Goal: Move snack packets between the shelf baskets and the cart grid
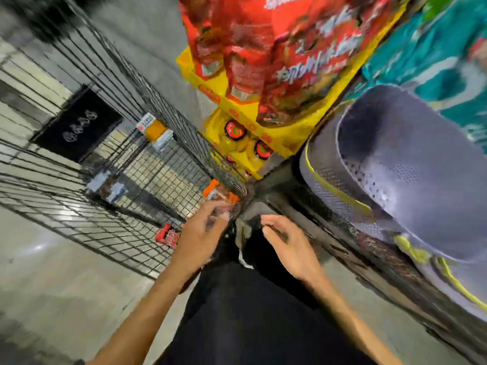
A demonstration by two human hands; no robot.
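The view is blurred and tilted. My left hand (204, 227) grips an orange-edged snack packet (220, 194) right at the near corner of the black wire cart grid (131, 164). My right hand (287, 246) hovers just right of it, fingers loosely curled and holding nothing. On the grid lie a red packet (167, 235), a brown packet with a pale edge (106, 187) and an orange-and-white packet (155, 131). A grey perforated shelf basket (411, 180) with a yellow-green trim stands at the right.
Red snack bags in a yellow display box (263, 75) fill the top centre, with yellow packs (237, 138) under them. Teal packets (434, 54) sit at the top right. A black sign (79, 125) hangs behind the grid. Grey floor lies lower left.
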